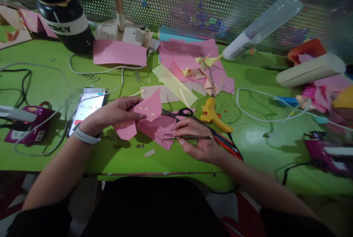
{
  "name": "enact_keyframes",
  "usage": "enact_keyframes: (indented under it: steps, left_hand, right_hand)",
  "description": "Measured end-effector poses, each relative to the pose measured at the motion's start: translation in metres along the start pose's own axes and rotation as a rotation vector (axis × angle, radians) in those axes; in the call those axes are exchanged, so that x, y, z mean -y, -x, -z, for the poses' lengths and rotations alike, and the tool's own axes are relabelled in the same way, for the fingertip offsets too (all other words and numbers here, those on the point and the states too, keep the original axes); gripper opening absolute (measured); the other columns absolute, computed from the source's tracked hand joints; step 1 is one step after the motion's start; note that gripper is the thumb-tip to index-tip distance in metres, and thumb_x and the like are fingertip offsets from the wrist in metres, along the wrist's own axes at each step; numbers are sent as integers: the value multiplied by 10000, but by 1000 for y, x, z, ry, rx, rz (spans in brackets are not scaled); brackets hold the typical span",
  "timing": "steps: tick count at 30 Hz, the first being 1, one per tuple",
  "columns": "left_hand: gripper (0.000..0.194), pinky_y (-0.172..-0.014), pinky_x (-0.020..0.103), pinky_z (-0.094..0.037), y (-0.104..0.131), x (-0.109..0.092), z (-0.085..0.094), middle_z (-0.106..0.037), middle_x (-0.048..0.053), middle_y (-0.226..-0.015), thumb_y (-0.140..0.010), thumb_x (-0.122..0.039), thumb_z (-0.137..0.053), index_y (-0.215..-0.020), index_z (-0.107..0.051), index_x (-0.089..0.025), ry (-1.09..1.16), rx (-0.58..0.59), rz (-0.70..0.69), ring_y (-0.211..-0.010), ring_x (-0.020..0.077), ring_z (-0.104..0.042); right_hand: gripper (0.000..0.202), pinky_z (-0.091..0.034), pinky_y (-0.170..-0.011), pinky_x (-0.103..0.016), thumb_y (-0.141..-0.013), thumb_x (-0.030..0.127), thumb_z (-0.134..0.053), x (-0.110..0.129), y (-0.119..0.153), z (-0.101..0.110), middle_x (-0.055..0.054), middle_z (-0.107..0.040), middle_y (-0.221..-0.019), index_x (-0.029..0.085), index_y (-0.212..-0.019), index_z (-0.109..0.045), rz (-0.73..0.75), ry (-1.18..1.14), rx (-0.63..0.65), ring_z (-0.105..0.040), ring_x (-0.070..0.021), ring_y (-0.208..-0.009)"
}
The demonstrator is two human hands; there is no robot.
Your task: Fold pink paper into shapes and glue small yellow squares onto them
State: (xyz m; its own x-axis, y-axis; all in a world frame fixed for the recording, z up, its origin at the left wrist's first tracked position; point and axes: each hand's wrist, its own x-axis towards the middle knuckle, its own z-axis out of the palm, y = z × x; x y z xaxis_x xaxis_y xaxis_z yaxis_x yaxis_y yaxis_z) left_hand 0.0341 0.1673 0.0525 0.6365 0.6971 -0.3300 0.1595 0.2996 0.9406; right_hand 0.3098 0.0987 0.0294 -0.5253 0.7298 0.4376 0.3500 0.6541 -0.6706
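Between the fingers of my left hand [125, 110] is a folded pink paper piece [150, 106] with small yellow squares on it. My right hand [197, 141] pinches a pair of metal tweezers [193, 137], whose tips point left over a flat pink paper sheet [156, 130] on the table. I cannot make out anything between the tips. Dark-handled scissors [185, 112] lie just beyond my right hand, partly on the pink paper. A yellow glue gun [213, 114] rests to their right. Near the table's front edge lies a small pale paper strip [149, 153].
A lit phone [88, 106] lies left of my left hand, with white cables around it. Behind are a black bottle [66, 24], a fan base [110, 31], and stacked pink sheets [190, 51]. A clear bottle [264, 24] leans on the right. Purple power strips [27, 134] flank the table.
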Motion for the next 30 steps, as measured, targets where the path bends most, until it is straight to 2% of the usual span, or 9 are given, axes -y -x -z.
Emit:
enact_keyframes:
  steps: [6, 8, 13, 15, 19, 22, 25, 27, 30]
  left_hand:
    - [318, -662, 205, -516, 0, 0, 0, -704, 38, -928, -822, -226, -737, -1120, -664, -144, 15, 12, 4, -766, 117, -636]
    - [313, -677, 198, -518, 0, 1, 0, -707, 40, -953, -826, -209, -732, -1125, -664, -148, 32, 24, 1, -789, 115, -638]
    - [235, -689, 185, -514, 1, -1, -4, -697, 23, -895, -831, -174, -723, -1061, -679, -148, 51, 20, 0, -795, 106, -633]
    - [208, -674, 178, -509, 1, -1, -5, -689, 14, -869, -833, -172, -720, -1036, -681, -147, 52, 22, 2, -776, 99, -630]
    - [244, -641, 183, -509, 0, 1, -6, -697, 26, -910, -837, -204, -722, -1069, -670, -149, 47, 30, -2, -756, 102, -631]
    - [271, -641, 194, -515, -1, 3, -5, -701, 37, -908, -839, -231, -724, -1092, -667, -150, 24, 32, -23, -766, 117, -637]
    - [283, -646, 195, -512, -1, 3, -6, -700, 37, -908, -839, -236, -728, -1102, -667, -150, 23, 31, -25, -765, 116, -635]
    - [284, -632, 187, -498, 0, 1, -7, -698, 31, -902, -839, -235, -729, -1103, -666, -150, 33, 22, -15, -746, 106, -625]
    - [283, -638, 186, -496, 1, 0, -9, -694, 29, -898, -832, -224, -734, -1096, -669, -146, 51, 5, -4, -748, 103, -621]
  right_hand:
    - [148, -579, -724, -247, -934, 217, -613, 4, 2, 0, -47, -767, -920, 189, -1025, -726, -188, 16, 135, -721, -141, -831]
    - [172, -597, -738, -259, -910, 228, -652, 7, 1, 5, -46, -780, -953, 199, -1062, -729, -215, 36, 67, -744, -158, -843]
    - [260, -625, -857, -342, -840, 199, -738, 8, -2, 8, -23, -790, -989, 257, -1094, -741, -111, -57, -182, -755, -199, -930]
    - [206, -638, -856, -378, -845, 223, -740, 5, -4, 2, -24, -789, -991, 260, -1048, -751, -199, -200, -257, -758, -208, -928]
    - [172, -669, -612, -331, -886, 354, -699, -5, -10, -12, -26, -793, -850, 220, -990, -731, -492, -586, -378, -765, -189, -682]
    - [170, -657, -558, -296, -897, 376, -682, -9, -11, -16, -20, -791, -808, 211, -907, -719, -580, -653, -416, -754, -177, -619]
    - [129, -672, -648, -328, -891, 289, -698, -9, -7, -14, -22, -795, -950, 240, -1008, -724, -439, -520, -388, -773, -189, -742]
    - [236, -674, -728, -358, -863, 231, -727, -5, -4, -9, -15, -787, -1014, 274, -1096, -716, -247, -293, -317, -773, -211, -854]
    - [348, -674, -730, -340, -843, 187, -741, 1, -2, -2, 9, -790, -968, 318, -1162, -694, 17, 57, -226, -773, -214, -847]
